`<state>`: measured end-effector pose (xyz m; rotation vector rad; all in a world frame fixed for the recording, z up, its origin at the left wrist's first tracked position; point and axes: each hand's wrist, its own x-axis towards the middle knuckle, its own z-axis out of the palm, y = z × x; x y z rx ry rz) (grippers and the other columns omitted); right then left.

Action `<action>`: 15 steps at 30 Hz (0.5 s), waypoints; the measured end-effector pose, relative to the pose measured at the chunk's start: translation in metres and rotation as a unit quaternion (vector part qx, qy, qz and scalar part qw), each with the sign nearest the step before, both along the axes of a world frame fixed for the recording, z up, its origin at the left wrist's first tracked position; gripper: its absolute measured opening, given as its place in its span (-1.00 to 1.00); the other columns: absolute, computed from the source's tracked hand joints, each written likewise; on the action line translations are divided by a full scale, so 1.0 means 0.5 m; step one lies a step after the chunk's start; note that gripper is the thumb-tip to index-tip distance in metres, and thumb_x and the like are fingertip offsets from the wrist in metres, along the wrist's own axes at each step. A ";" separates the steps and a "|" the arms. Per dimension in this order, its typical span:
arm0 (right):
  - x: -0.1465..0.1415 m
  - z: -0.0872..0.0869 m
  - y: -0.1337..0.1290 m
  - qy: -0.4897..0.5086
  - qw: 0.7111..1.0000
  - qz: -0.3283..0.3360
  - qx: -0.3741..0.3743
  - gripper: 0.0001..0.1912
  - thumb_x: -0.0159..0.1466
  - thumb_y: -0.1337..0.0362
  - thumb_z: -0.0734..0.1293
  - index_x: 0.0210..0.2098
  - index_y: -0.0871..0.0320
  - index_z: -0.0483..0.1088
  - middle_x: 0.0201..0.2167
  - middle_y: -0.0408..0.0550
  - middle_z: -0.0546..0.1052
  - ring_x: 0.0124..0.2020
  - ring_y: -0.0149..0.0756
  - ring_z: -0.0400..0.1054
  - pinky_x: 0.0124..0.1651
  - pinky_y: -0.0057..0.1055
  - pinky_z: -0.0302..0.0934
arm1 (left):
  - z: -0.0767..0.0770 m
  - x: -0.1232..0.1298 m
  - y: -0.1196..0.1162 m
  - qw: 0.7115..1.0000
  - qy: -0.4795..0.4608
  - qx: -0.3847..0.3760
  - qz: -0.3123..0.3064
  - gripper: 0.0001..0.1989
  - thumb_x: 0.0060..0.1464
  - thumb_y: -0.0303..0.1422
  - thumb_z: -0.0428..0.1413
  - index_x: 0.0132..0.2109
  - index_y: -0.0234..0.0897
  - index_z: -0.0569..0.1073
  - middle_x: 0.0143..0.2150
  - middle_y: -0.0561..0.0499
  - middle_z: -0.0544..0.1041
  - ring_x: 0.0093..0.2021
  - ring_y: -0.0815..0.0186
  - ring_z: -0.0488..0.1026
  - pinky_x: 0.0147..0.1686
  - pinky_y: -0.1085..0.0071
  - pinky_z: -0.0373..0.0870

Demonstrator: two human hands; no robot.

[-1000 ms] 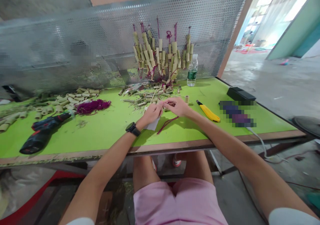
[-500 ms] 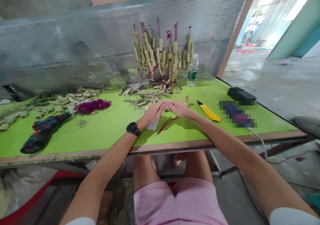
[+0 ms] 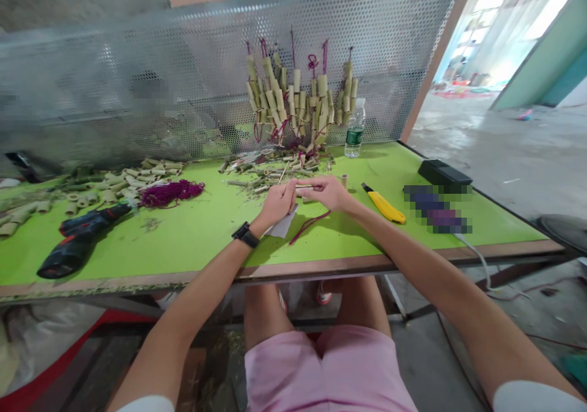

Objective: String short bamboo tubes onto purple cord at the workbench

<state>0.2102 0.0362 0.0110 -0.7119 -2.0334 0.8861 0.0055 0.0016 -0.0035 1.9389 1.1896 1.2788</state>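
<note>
Above the green table, my left hand (image 3: 279, 204), with a black watch on its wrist, is closed around one end of a thin pale stick (image 3: 304, 186). My right hand (image 3: 334, 193) pinches the other end, its fingers close to the left ones. A whitish piece of paper (image 3: 283, 224) shows just below my left hand; whether the hand grips it I cannot tell. Dark red cord (image 3: 308, 226) lies on the table under my right hand. A short bamboo tube (image 3: 344, 181) stands just beyond my right hand.
A yellow utility knife (image 3: 385, 205) and a black box (image 3: 444, 172) are to the right. A water bottle (image 3: 354, 134) stands behind. Bamboo pieces strung on cord (image 3: 298, 100) hang on the mesh panel. At left lie a cordless drill (image 3: 82, 241), purple cord (image 3: 172, 193) and several bamboo pieces.
My hands have drawn slightly apart, so the thin stick now shows between them. The left fingers have curled more tightly, and more of the whitish paper shows.
</note>
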 end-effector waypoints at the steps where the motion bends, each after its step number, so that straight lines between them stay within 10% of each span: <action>1: -0.001 -0.002 0.001 0.007 1.000 0.001 -0.008 -0.35 0.30 -0.24 0.49 -0.01 0.26 0.72 -0.61 -0.23 0.30 -0.53 -0.44 -0.10 -0.42 -0.35 -0.21 | -0.001 0.001 -0.001 1.000 -0.006 -0.006 -0.004 -0.18 0.43 0.31 -0.15 -0.61 -0.18 0.27 -0.73 0.07 0.31 -0.67 0.38 0.27 -0.48 0.37 0.29; 8: -0.012 -0.014 0.014 -0.035 0.998 -0.029 0.042 -0.37 0.45 -0.27 0.29 -0.30 0.19 0.58 -0.53 -0.12 0.40 -0.50 -0.38 0.10 -0.40 -0.36 -0.08 | 0.005 0.003 -0.005 0.998 0.052 -0.005 -0.018 -0.13 0.47 0.27 -0.24 -0.65 -0.19 0.31 -0.71 0.03 0.32 -0.63 0.36 0.28 -0.39 0.34 0.33; 15: -0.015 -0.012 0.003 -0.060 0.995 -0.020 0.071 -0.40 0.52 -0.26 0.12 -0.40 0.09 0.25 -0.49 -0.15 0.30 -0.41 -0.31 0.17 -0.31 -0.36 0.04 | -0.002 -0.004 0.004 0.973 0.197 0.117 0.004 -0.39 0.54 0.13 -0.26 -0.16 -0.20 0.44 -0.27 -0.09 0.57 -0.31 0.17 0.45 -0.21 0.23 0.36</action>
